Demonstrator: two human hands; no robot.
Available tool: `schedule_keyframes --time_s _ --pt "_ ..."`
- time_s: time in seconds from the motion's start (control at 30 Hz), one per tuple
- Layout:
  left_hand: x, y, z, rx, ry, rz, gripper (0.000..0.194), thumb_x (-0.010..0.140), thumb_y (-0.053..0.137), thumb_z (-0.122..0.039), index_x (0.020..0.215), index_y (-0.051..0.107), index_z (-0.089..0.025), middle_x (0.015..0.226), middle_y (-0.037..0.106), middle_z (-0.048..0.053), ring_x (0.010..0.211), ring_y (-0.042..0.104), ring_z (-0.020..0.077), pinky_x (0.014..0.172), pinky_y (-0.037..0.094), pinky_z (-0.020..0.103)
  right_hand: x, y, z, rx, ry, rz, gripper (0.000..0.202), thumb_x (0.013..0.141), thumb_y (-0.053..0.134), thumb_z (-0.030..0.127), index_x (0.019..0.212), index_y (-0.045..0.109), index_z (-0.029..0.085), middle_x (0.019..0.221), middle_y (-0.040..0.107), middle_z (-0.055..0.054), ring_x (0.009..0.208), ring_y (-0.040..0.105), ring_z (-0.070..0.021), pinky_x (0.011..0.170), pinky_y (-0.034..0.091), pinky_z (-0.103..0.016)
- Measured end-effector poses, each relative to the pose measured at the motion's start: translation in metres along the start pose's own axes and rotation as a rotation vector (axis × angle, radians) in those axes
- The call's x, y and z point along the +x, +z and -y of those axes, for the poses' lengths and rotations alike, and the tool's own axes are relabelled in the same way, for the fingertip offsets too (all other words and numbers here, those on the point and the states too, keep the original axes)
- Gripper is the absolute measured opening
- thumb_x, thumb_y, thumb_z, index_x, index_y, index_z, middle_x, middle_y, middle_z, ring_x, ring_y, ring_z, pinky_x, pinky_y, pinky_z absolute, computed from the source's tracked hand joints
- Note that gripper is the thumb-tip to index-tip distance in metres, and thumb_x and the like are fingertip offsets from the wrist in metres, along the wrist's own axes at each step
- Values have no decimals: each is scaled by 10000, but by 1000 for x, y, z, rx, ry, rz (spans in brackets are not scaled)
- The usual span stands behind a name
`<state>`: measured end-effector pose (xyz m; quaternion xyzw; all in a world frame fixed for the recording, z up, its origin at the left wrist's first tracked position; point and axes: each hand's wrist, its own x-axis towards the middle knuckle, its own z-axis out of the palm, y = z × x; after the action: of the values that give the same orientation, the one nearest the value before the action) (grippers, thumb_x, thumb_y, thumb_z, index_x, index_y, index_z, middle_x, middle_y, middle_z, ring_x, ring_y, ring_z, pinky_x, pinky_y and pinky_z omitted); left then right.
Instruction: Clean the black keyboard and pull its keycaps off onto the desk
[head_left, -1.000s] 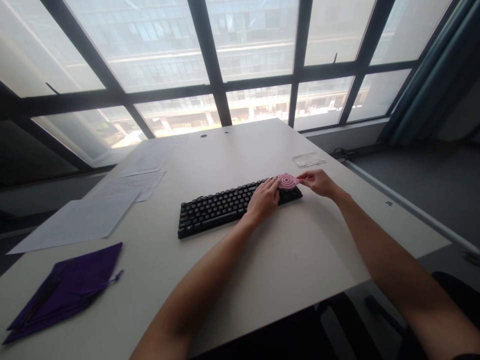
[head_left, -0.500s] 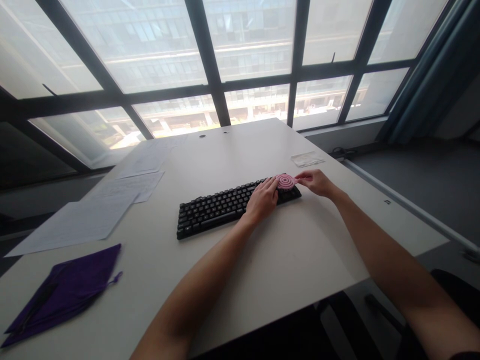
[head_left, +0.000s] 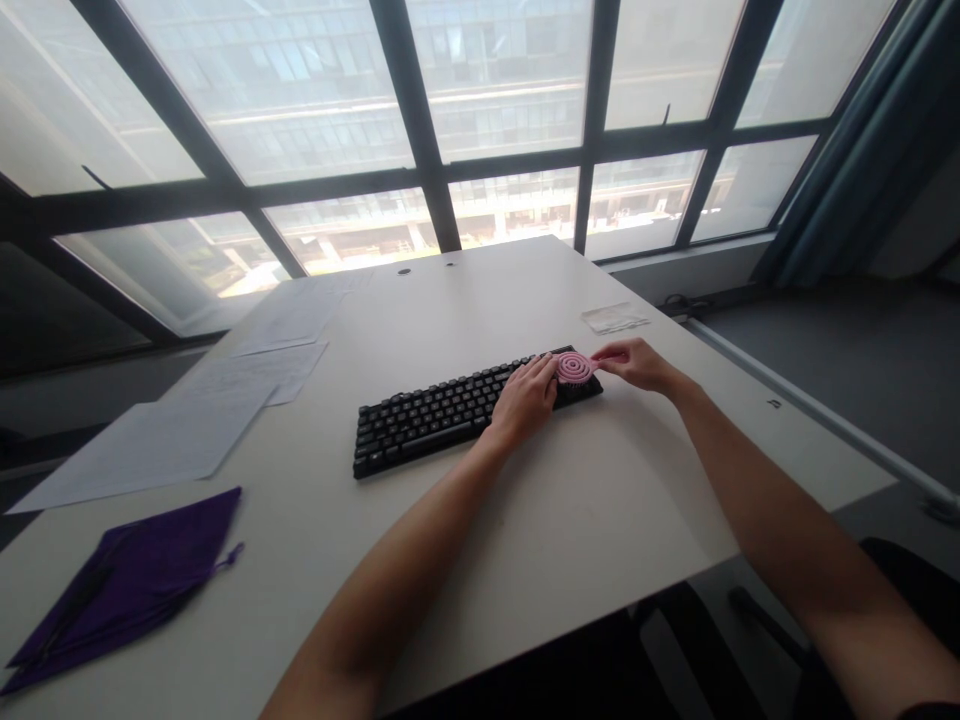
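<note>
A black keyboard (head_left: 427,412) lies at a slant on the white table (head_left: 465,560). My left hand (head_left: 527,395) rests flat across its right part, fingers stretched out, the fingertips close by a pink hairbrush (head_left: 574,367). The brush has a round head with a spiral back turned up and dark bristles pointing down onto the keys at the keyboard's right end. My right hand (head_left: 634,364) pinches the brush's handle, which the fingers mostly hide. Whether the left fingertips touch the brush head I cannot tell.
Several sheets of paper (head_left: 180,430) spread along the table's left side. A purple drawstring bag (head_left: 142,575) lies at the near left. A small white packet (head_left: 615,318) sits beyond my right hand. Large windows (head_left: 510,80) stand behind the table, a curtain (head_left: 847,150) at the right.
The brush head has shifted slightly to the right and toward me over the keys, with my right hand moving along. My left hand stays in place on the keyboard.
</note>
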<state>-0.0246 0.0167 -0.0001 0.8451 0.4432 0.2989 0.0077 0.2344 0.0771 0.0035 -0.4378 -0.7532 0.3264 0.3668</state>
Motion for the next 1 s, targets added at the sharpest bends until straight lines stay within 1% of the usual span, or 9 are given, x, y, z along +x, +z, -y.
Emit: schedule_keyframes --time_s 0.17,0.33,0.43,0.53,0.63,0.77,0.93,1.0 --pt "0 1 1 12 -5 1 447 1010 400 -260 1443 488 -192 1494 506 94 1404 444 237 1182 358 442 -2 0 5 -14 12 -2 229 794 716 315 954 780 164 970 785 -84 947 728 -253 905 573 -372" --pt "0 1 1 4 -9 -19 429 1034 356 -291 1420 510 -186 1476 525 102 1392 459 228 1173 369 426 -2 1 7 -21 -4 13 249 798 712 343 959 780 166 969 784 -82 943 726 -256 907 570 -384" --pt "0 1 1 1 -12 -20 423 1032 366 -297 1417 513 -203 1473 530 90 1389 464 226 1172 373 428 -2 -4 5 -34 3 -8 234 792 708 327 945 781 166 961 784 -83 940 726 -256 902 569 -379" --pt "0 1 2 7 -21 -9 426 1026 382 -287 1419 515 -191 1475 527 94 1395 457 234 1177 364 433 -2 -7 4 -48 18 -32 223 792 700 309 939 781 162 962 784 -85 939 726 -252 897 568 -366" --pt "1 0 0 11 -26 5 432 1031 373 -291 1422 513 -173 1477 524 103 1397 453 235 1180 357 424 -2 -4 5 -49 15 -15 236 798 699 326 944 781 160 960 784 -86 932 727 -249 883 571 -358" --pt "1 -3 -3 -1 -26 2 430 1041 349 -308 1416 515 -181 1470 532 97 1393 457 217 1180 354 399 -2 1 6 -14 -6 16 267 795 706 354 958 783 157 972 783 -91 935 727 -256 888 570 -366" --pt "1 -4 -3 -6 -40 30 431 1029 372 -276 1427 506 -180 1473 530 92 1402 445 227 1187 339 419 -1 -3 3 -11 3 -14 259 777 722 352 939 789 162 957 784 -90 936 728 -269 903 567 -386" --pt "0 -4 -3 -13 -41 30 433 1019 379 -240 1429 505 -183 1470 533 90 1399 448 224 1186 341 416 -2 -1 3 0 2 -6 259 782 723 355 945 788 165 964 784 -90 937 729 -268 907 570 -389"
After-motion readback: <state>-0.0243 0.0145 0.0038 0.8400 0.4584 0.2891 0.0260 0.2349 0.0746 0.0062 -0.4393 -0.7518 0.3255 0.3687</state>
